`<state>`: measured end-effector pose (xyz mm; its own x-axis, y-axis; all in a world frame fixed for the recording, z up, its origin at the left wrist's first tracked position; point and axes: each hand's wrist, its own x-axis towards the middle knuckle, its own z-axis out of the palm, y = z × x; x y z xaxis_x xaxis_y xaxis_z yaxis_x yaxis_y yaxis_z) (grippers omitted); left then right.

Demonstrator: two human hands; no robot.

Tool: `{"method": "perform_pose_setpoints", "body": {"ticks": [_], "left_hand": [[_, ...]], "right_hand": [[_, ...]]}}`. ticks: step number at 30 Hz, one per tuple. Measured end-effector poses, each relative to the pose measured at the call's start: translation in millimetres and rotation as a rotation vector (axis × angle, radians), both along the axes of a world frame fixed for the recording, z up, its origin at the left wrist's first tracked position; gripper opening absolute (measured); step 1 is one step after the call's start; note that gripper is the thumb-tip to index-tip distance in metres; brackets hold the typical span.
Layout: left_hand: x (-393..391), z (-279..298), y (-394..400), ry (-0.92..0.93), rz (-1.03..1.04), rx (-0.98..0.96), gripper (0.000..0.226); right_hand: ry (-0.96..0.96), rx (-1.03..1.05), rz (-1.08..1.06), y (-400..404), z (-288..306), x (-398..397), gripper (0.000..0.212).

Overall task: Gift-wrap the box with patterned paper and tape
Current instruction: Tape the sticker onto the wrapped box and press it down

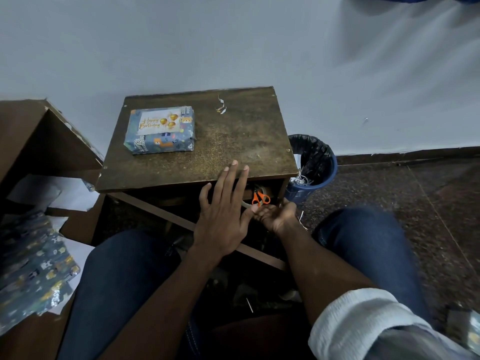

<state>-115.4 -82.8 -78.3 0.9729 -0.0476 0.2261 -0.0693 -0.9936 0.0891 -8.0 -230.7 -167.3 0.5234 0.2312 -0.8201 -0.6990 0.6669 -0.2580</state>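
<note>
The wrapped box [160, 130] sits near the back left corner of the small brown table [233, 141], and most of the top beside it is bare. The left hand [223, 214] is spread flat over the front edge. The right hand [275, 216] lies palm up with loose fingers, just under orange scissors [260, 198] in the shelf. A blue bin [313, 165] stands close to the table's right side.

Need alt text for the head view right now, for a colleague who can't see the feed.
A wrapped box with a Happy Birthday card sits on a small brown table. At the table's front edge the left hand is spread flat and the right hand lies palm up, near orange-handled scissors on the shelf beneath. A blue bin stands beside the table.
</note>
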Motion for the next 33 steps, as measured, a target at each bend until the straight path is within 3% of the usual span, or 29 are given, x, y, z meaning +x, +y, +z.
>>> {"method": "perform_pose_setpoints", "body": {"ticks": [9,17,26,33], "left_hand": [[1,-1,2,-0.001,0.002,-0.037,0.078],[4,4,2,-0.003,0.020,-0.073,0.074],[10,14,0,-0.012,0.074,-0.229,0.065],[17,21,-1,-0.150,0.114,-0.325,0.048]], "right_hand": [[0.003,-0.052,0.061,4,13,0,0.084],[-0.043,-0.137,0.139,-8,67,-29,0.087],[-0.082,0.067,0.083,-12,122,-59,0.081],[-0.209,0.084,0.124,-16,155,-78,0.064]]}}
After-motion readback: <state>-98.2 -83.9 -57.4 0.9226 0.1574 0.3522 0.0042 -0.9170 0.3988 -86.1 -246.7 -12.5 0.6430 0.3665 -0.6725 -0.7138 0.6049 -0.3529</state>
